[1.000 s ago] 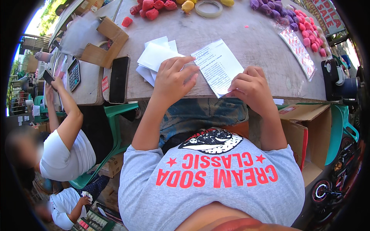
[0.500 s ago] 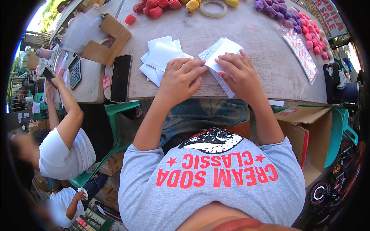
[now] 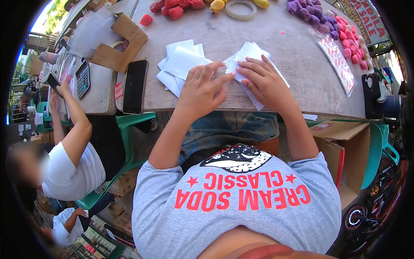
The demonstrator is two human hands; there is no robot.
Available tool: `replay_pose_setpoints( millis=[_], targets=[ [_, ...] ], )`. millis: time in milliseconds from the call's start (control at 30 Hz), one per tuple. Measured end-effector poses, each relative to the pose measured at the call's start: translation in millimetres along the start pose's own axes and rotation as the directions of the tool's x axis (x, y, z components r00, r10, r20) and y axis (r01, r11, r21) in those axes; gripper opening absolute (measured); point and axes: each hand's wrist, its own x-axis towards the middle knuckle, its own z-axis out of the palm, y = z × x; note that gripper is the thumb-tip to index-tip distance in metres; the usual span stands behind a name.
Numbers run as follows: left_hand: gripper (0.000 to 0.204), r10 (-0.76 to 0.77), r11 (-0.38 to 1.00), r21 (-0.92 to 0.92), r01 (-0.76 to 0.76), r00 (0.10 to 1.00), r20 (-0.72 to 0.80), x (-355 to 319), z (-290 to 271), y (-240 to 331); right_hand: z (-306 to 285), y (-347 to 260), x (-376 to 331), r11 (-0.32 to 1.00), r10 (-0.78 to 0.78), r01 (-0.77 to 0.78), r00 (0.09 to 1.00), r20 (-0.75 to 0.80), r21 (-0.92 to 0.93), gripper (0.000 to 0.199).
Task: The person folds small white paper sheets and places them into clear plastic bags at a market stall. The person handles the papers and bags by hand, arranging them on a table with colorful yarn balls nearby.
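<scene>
Here's the right grip (image 3: 268, 84) laid flat, fingers outstretched, over the paper sheet (image 3: 255, 49); the left grip (image 3: 200, 90) has thumb and forefinger apart, one fingertip near the sheet's left edge. Looks like folding or smoothing, and the next move would call for even pressure under that right palm. White papers (image 3: 184, 64) lie beside the left grip on the tabletop (image 3: 185, 26). Lettering: small dark print beneath the right grip, red on the grey shirt (image 3: 237, 216) below both, red on a sign (image 3: 364, 21) well beyond the right.
</scene>
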Motion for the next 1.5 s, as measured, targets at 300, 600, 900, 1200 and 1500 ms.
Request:
replay_pose_setpoints(
  millis=[300, 600, 900, 1200, 1500],
  targets=[
    [0.04, 0.062, 0.995, 0.068, -0.066, 0.996, 0.064, -2, 1, -1, 2, -10, -4, 0.99, 0.116, -0.117, 0.993, 0.02, 0.074, 0.034],
    [0.04, 0.049, 0.995, 0.089, -0.055, 0.996, 0.077, -3, 4, 0, 6, -13, -7, 0.994, 0.107, -0.108, 0.992, -0.06, -0.007, 0.035],
    [0.043, 0.083, 0.992, 0.09, -0.091, 0.993, 0.085, -2, 4, -1, 6, -15, -8, 0.993, 0.111, -0.113, 0.991, -0.069, -0.026, 0.035],
    [0.045, 0.15, 0.983, 0.086, -0.164, 0.978, 0.147, -4, 0, 0, 5, -11, -11, 0.986, 0.159, -0.156, 0.986, 0.042, -0.061, 0.038],
    [0.047, 0.147, 0.982, 0.093, -0.167, 0.971, 0.187, -5, 0, 1, -15, 40, -16, 0.812, 0.4, -0.459, 0.887, -0.229, -0.359, 0.036]
  ],
)
